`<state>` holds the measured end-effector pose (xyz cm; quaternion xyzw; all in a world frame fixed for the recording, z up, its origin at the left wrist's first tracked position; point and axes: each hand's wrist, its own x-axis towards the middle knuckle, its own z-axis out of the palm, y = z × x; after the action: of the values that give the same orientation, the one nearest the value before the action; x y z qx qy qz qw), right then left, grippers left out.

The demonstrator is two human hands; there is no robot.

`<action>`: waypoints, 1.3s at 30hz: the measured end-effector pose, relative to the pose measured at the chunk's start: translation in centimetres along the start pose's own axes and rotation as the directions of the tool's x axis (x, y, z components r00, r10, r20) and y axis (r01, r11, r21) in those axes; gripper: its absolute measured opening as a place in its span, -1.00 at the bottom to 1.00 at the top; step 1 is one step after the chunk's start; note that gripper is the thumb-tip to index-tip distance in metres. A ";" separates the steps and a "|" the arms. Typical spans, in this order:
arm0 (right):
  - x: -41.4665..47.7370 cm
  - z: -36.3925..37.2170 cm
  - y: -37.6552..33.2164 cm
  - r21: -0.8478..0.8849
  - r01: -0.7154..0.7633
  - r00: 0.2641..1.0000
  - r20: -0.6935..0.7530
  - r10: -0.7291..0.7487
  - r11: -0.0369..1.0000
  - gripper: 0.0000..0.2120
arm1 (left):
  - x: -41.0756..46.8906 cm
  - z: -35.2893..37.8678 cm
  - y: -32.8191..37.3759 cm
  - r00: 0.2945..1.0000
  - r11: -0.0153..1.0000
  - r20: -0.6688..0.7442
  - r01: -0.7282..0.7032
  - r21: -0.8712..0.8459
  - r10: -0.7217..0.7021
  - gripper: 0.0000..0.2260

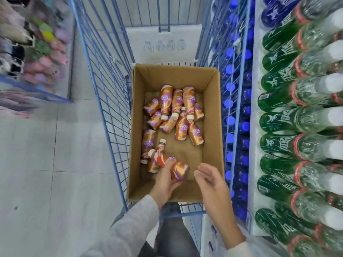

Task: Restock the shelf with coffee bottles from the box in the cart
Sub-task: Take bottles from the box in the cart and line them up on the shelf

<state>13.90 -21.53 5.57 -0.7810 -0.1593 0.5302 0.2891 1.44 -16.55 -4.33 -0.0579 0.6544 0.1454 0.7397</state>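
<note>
An open cardboard box (213,127) sits in a blue wire cart (111,108). Several orange-and-purple coffee bottles with cream caps lie loose on its floor, most in a heap (176,112) toward the far end. My left hand (167,180) reaches into the near end and is closed around two coffee bottles (178,168) lying side by side. A third bottle (148,141) lies just left of them against the box wall. My right hand (211,180) hovers over the near right corner of the box, fingers apart, holding nothing.
A shelf on the right carries rows of green bottles (278,123) and clear bottles (315,89); blue-capped bottles (230,104) sit beside the cart wall. A white carton (163,43) stands behind the box. Grey floor tiles (46,164) and a blurred display lie to the left.
</note>
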 end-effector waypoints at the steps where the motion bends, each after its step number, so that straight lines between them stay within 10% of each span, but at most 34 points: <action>1: 0.6 0.4 0.2 -0.018 -0.009 1.000 -0.008 0.009 1.000 -0.79 | -1.0 -1.1 0.5 0.999 0.997 -0.001 -0.040 0.068 0.040 -0.58; 12: 13.4 15.2 6.7 -0.200 -0.343 0.905 0.190 0.380 0.918 -0.54 | -7.0 -10.7 8.5 0.902 0.784 0.046 -0.397 0.477 0.429 -0.56; 17: 17.1 21.8 10.9 -0.244 -0.414 0.898 0.046 0.437 0.877 -0.05 | -6.3 -11.8 9.2 0.901 0.784 0.044 -0.398 0.476 0.431 -0.49; 30: 10.9 14.3 7.4 0.122 -0.328 0.940 0.143 0.310 0.937 -0.43 | -8.9 -9.5 9.0 0.887 0.765 0.120 -0.448 0.464 0.446 -0.43; 39: 0.3 4.5 -0.7 0.253 -0.086 0.988 0.144 0.050 0.964 -0.30 | -16.9 -6.4 5.6 0.813 0.723 0.160 -0.574 0.384 0.561 -0.70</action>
<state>9.91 -19.54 4.53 -0.7036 -0.0814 0.6082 0.3584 -7.99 -15.33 12.04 0.3058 0.6440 0.2230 0.6648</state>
